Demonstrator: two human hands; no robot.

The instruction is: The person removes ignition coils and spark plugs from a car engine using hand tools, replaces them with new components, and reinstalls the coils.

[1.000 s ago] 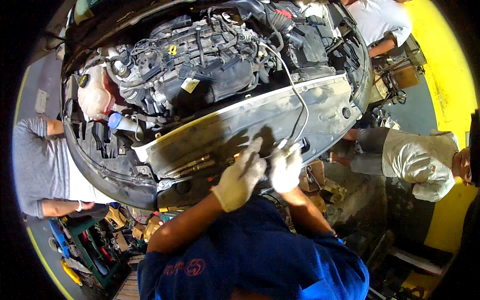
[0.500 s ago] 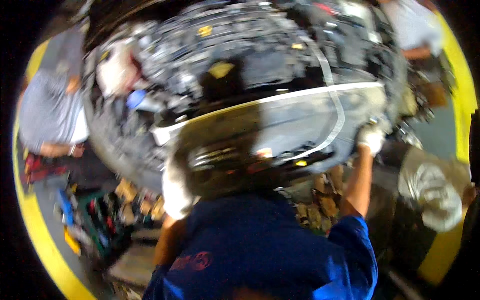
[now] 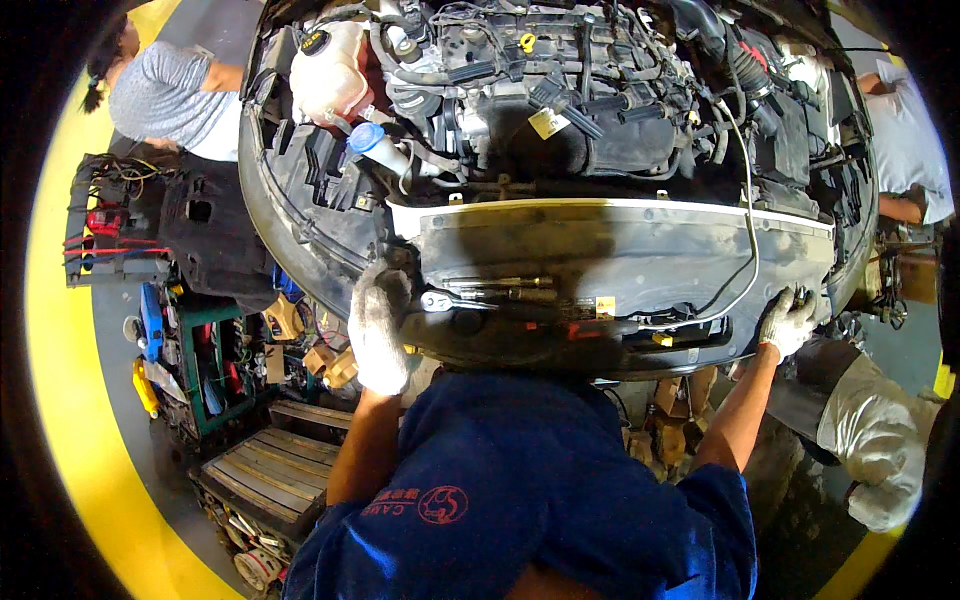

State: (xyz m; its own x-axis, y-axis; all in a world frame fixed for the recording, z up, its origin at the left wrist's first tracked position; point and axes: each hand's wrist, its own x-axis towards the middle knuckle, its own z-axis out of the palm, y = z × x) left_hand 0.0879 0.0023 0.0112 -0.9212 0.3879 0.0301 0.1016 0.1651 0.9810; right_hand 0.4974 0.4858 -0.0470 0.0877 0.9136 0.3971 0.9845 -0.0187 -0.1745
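Note:
A wide black plastic cover panel with a pale rear edge spans the front of an open engine bay. At its left end my left hand, in a soiled white glove, has its fingers bent over the panel's edge, partly hidden. Around the right front corner closes my right hand, also gloved. A ratchet wrench lies on the panel near my left hand, beside slim metal tools. From a dark slot near the front edge, a grey cable loops up towards the engine.
Behind the panel are the engine, a coolant tank and a blue-capped filler neck. People stand at the left and right. A slatted wooden step and a green tool crate are at lower left.
The view has shifted and sharpened after a blur. The panel's pale edge looks more level. Both my gloved hands stay at the panel's two ends.

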